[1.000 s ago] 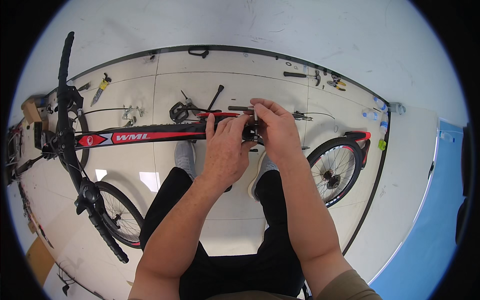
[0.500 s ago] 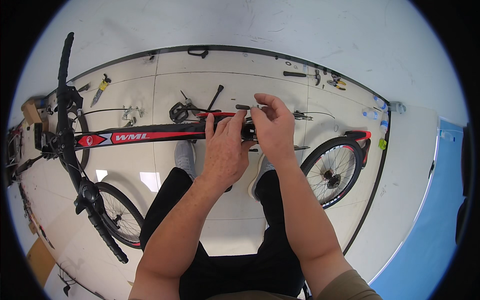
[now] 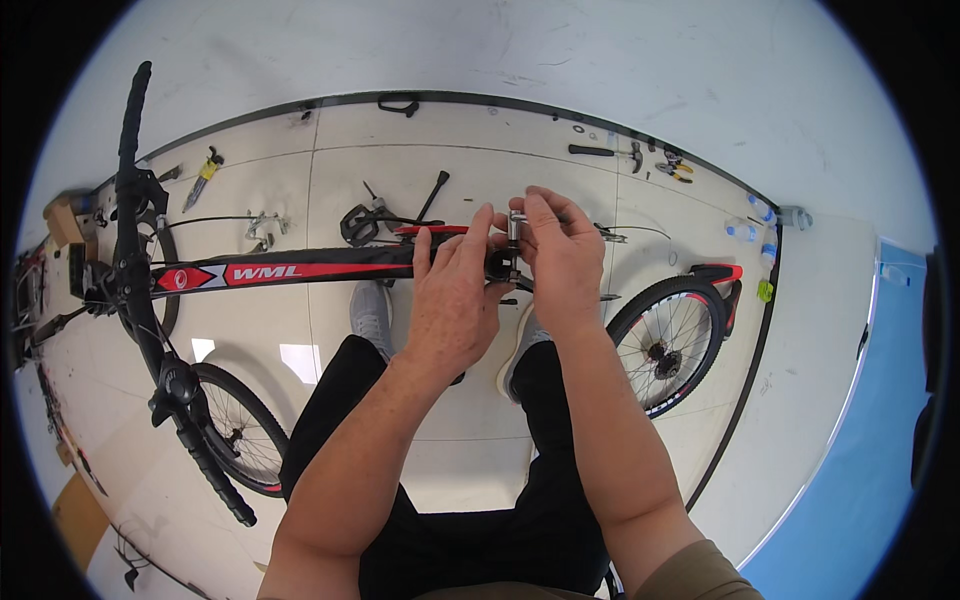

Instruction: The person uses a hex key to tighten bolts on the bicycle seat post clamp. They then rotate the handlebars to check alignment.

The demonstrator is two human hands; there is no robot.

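Observation:
A black-and-red bicycle frame (image 3: pixel 340 263) runs crosswise in front of me. My left hand (image 3: pixel 455 290) grips it beside the dark open end of the seat tube (image 3: pixel 500 264), fingers curled over the top. My right hand (image 3: pixel 562 260) pinches a short silver cylindrical metal piece (image 3: pixel 515 225), which stands above a fitting at that tube's edge; its lower end is partly hidden. Part of a red-and-black component (image 3: pixel 410 231) shows just behind the frame.
Handlebars (image 3: pixel 135 270) and a front wheel (image 3: pixel 240 430) are at left, a rear wheel (image 3: pixel 660 355) right. Behind lie a pedal (image 3: pixel 360 225), cutters (image 3: pixel 205 175), a hammer (image 3: pixel 600 150), pliers (image 3: pixel 675 168) and bottles (image 3: pixel 740 230). My shoes (image 3: pixel 370 320) are beneath the frame.
The horizontal rod in my right fingers has given way to an upright silver piece in view. My right hand has shifted slightly right; my left fingertips reach slightly higher.

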